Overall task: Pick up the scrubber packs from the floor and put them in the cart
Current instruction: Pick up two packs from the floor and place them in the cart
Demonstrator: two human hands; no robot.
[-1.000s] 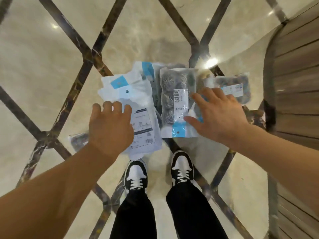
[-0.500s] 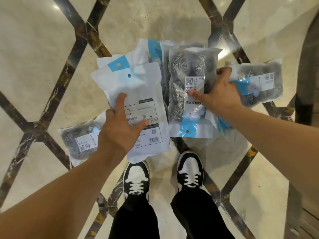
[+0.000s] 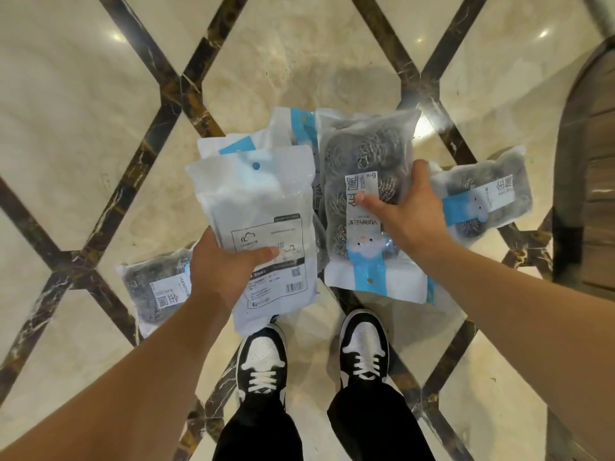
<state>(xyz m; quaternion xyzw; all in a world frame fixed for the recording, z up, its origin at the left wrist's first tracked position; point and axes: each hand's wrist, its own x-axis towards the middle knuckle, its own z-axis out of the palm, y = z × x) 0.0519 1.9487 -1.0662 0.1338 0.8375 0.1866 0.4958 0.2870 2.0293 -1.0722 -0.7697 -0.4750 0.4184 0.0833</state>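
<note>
Both hands have closed on packs since the earlier frame, and the packs now sit higher, apparently lifting off the floor [image 3: 83, 111]. Left hand [image 3: 221, 272] grips the white pack [image 3: 263, 207], thumb across its label, fingers hidden beneath. Right hand [image 3: 404, 216] holds the clear pack [image 3: 362, 161] of steel scrubbers, thumb on the label, fingers curled round its right edge.

Step in hand, by my reading: pickup, early. Two more packs lie flat on the floor: left pack [image 3: 154, 289], right pack [image 3: 489, 197]. More white packs [image 3: 283, 131] sit behind the held ones; count unclear, and cannot tell whether they are held or lying.

Next: stand, turn, find the cart. Cart not in view. Wooden curve [image 3: 592, 161] at right, cut off, unidentified.
</note>
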